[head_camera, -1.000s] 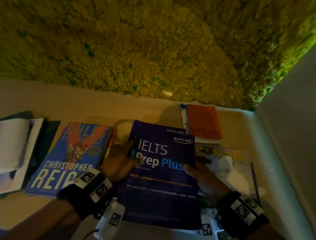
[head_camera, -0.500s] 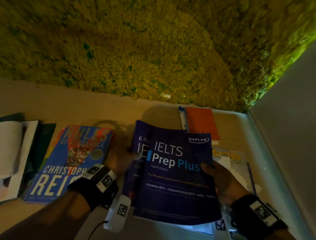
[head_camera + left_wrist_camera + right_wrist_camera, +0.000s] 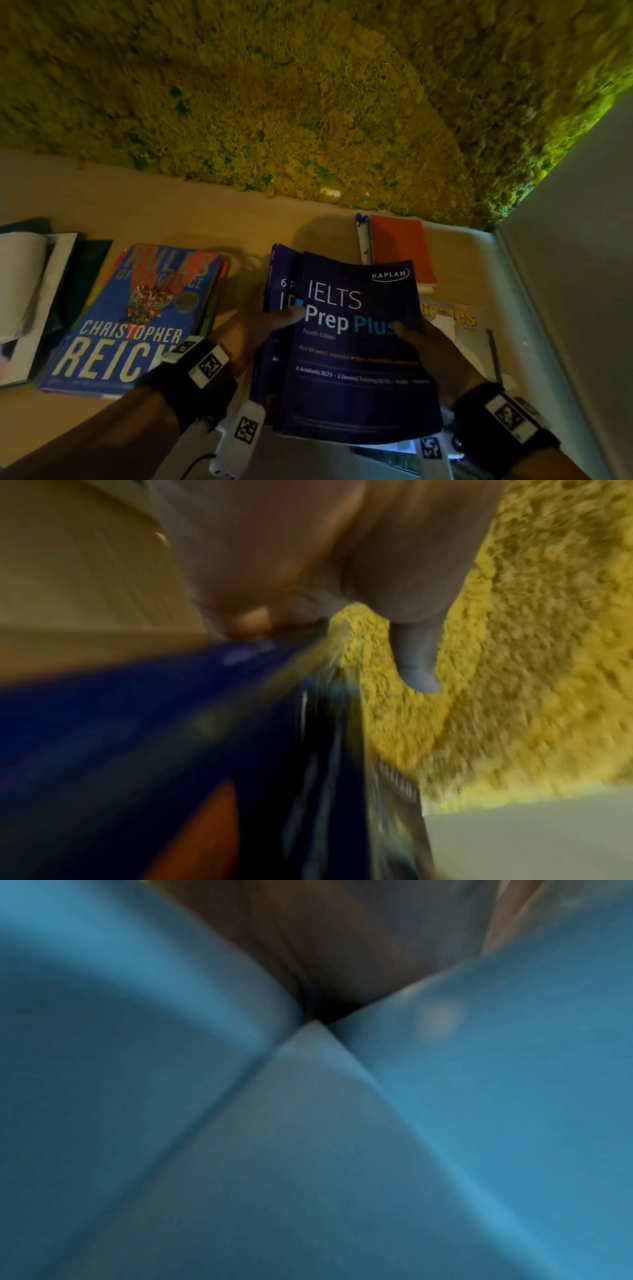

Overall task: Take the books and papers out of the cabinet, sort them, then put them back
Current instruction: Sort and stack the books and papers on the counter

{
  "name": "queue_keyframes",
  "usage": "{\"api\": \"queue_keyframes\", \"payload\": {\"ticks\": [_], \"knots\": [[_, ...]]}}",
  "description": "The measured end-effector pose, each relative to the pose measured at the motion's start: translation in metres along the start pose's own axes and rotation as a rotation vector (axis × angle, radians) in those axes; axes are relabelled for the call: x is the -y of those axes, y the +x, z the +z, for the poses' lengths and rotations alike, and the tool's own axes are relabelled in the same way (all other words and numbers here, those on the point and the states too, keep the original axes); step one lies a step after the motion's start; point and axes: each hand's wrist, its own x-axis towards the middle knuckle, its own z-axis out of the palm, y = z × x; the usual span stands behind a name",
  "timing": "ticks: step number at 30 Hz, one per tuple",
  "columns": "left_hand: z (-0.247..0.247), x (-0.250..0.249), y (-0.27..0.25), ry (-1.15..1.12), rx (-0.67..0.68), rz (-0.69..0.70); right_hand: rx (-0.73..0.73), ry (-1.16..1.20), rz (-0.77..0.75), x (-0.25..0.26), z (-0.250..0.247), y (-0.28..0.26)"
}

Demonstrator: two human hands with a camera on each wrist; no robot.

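IELTS book (image 3: 356,346) between both hands, left grip (image 3: 263,329) and right grip (image 3: 431,353) clasping its edges

Rough yellow-green moss-textured wall (image 3: 308,102) fills upper view. Light beige flat surface (image 3: 171,205) below it. Pale grey smooth side panel (image 3: 582,274) upright on the right.

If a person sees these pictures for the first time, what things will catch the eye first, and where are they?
First the dark blue IELTS Prep Plus book in the centre, held by the left hand and the right hand, with a second similar book just behind it. Then the blue Christopher Reich novel lying to the left, and the yellow-green mossy wall above.
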Motion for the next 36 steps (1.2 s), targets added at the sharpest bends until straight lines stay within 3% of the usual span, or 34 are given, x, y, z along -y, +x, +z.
{"api": "queue_keyframes", "payload": {"ticks": [4, 8, 10, 13, 18, 20, 21, 23, 24, 27, 29, 33, 36], "knots": [[0.008, 0.007, -0.005, -0.023, 0.103, 0.003, 0.102, 0.051, 0.007, -0.002, 0.020, -0.004], [0.011, 0.012, -0.016, -0.138, 0.144, -0.019, 0.109, 0.075, -0.040, 0.008, 0.021, -0.008], [0.015, 0.010, -0.020, -0.134, 0.154, 0.009, 0.121, 0.092, 0.018, 0.011, 0.015, -0.008], [0.019, 0.008, -0.019, -0.010, 0.094, 0.075, 0.134, 0.091, 0.107, 0.012, 0.012, -0.010], [0.011, -0.002, -0.005, 0.302, 0.060, 0.020, 0.043, 0.036, 0.002, 0.002, -0.001, -0.011], [-0.001, -0.008, 0.006, 0.373, 0.118, -0.027, 0.006, 0.063, -0.038, 0.000, -0.015, -0.008], [-0.009, -0.012, 0.007, 0.466, 0.121, 0.037, -0.016, 0.071, -0.057, 0.001, -0.020, -0.009], [-0.021, -0.013, 0.010, 0.487, -0.129, 0.013, -0.048, 0.075, -0.089, 0.009, -0.032, -0.015], [-0.028, -0.005, 0.012, 0.632, -0.295, 0.047, -0.053, 0.083, -0.095, 0.012, -0.039, -0.017], [-0.032, 0.004, 0.011, 0.836, -0.206, -0.149, -0.119, 0.085, -0.094, 0.018, -0.050, -0.021], [-0.032, 0.003, 0.015, 0.866, -0.138, -0.176, -0.175, 0.084, -0.093, 0.017, -0.048, -0.027], [-0.023, 0.003, 0.018, 0.563, -0.111, -0.330, -0.215, 0.116, -0.057, 0.024, -0.021, -0.048], [-0.013, 0.014, 0.026, 0.503, -0.156, -0.300, -0.201, 0.114, -0.027, 0.015, -0.031, -0.041]]}}
